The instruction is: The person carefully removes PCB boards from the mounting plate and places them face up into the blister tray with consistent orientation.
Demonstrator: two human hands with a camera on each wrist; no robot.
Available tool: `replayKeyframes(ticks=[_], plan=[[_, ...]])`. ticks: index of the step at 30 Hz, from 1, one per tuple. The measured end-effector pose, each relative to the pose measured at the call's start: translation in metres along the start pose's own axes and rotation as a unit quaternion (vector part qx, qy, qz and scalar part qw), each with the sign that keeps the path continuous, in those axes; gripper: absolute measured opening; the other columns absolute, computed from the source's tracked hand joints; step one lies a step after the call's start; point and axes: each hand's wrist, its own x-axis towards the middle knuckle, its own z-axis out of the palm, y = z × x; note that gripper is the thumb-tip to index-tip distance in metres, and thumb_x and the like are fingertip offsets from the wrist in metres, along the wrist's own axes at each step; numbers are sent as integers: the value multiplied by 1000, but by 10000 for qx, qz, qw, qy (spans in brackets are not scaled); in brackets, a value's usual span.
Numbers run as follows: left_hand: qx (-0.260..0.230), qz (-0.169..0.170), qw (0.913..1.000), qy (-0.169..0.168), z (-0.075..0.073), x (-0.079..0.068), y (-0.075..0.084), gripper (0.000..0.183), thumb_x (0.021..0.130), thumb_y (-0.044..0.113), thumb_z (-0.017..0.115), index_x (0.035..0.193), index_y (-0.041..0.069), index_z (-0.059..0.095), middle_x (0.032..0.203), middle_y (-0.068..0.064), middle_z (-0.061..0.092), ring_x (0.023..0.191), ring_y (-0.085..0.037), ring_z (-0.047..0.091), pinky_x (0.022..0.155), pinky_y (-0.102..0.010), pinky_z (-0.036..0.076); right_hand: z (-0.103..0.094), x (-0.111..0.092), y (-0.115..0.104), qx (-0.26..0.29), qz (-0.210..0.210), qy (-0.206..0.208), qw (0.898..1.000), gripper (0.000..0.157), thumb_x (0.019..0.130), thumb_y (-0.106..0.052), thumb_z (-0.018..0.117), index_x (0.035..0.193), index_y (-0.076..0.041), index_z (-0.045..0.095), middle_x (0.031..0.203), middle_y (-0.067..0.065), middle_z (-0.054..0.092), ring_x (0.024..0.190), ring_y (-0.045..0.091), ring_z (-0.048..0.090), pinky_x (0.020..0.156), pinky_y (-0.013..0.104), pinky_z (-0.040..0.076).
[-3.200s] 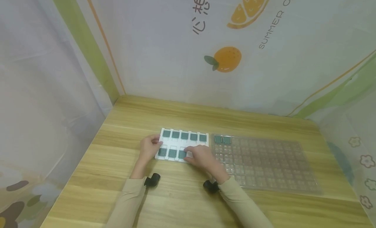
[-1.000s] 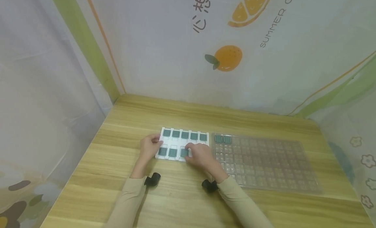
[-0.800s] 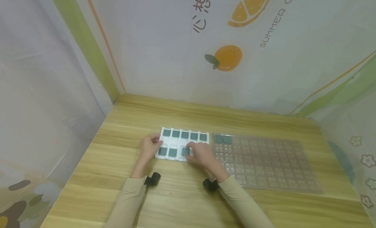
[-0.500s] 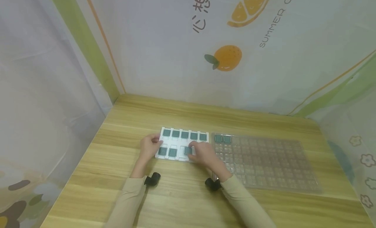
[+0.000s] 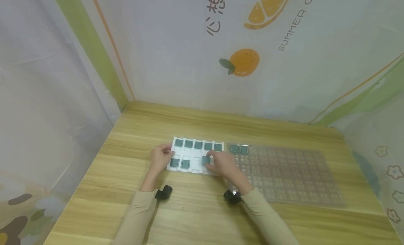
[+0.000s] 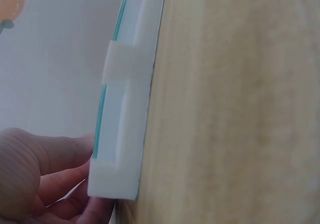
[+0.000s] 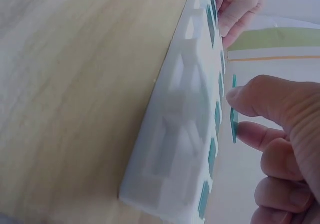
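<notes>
My right hand (image 5: 224,163) pinches a thin green square plate (image 5: 205,160) between thumb and finger, over the front row of a white pocketed tray (image 5: 192,154). In the right wrist view, that plate (image 7: 234,109) hangs just above the tray, edge-on to the camera. My left hand (image 5: 161,157) grips the tray's left end, thumb on the upper edge and the other fingers lower at its side, as the left wrist view shows. Several matching plates sit in the tray's back row, and two in its front row at the left.
Right of the white tray lies a large clear plastic tray (image 5: 284,174) with many small compartments. Two green plates (image 5: 239,149) sit in its back left corner. Both trays are on a wooden table (image 5: 189,210), with a printed curtain (image 5: 176,55) behind.
My right hand has lifted the green plate from its front-row pocket and moved it rightward, baring the white pocket. My left hand has stayed on the tray's left end.
</notes>
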Motion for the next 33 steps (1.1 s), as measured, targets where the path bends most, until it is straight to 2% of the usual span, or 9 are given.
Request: replayKeyframes(ticks=[13, 20, 27, 33], plan=[[20, -1, 10000, -32, -1, -1, 1, 32, 80, -6, 65, 110, -14, 60, 100, -30, 63, 90, -37, 62, 80, -40, 55, -6, -6, 15, -92, 108, 155, 9998, 30, 79, -27, 72, 102, -9, 65, 50, -9, 29, 45, 6, 24, 39, 19, 18], [25, 19, 10000, -27, -1, 0, 1, 31, 80, -7, 65, 110, -14, 60, 100, -30, 63, 90, -37, 62, 79, -40, 56, -9, -9, 24, 107, 70, 210, 9997, 30, 79, -23, 72, 103, -6, 66, 48, -9, 27, 44, 6, 22, 39, 17, 16], [-9, 71, 10000, -18, -1, -1, 1, 31, 80, -8, 65, 110, -15, 60, 99, -30, 63, 89, -37, 62, 79, -39, 56, -12, -13, 33, 104, 196, 182, 9996, 31, 78, -23, 73, 103, -6, 65, 50, -8, 39, 44, 6, 31, 39, 18, 22], [6, 81, 10000, 29, -1, -1, 3, 30, 80, -8, 65, 109, -14, 61, 97, -29, 64, 88, -36, 63, 78, -40, 56, -15, -16, 44, 237, 259, 66, 9994, 33, 79, -23, 72, 105, -5, 64, 51, -7, 42, 44, 7, 33, 39, 19, 26]])
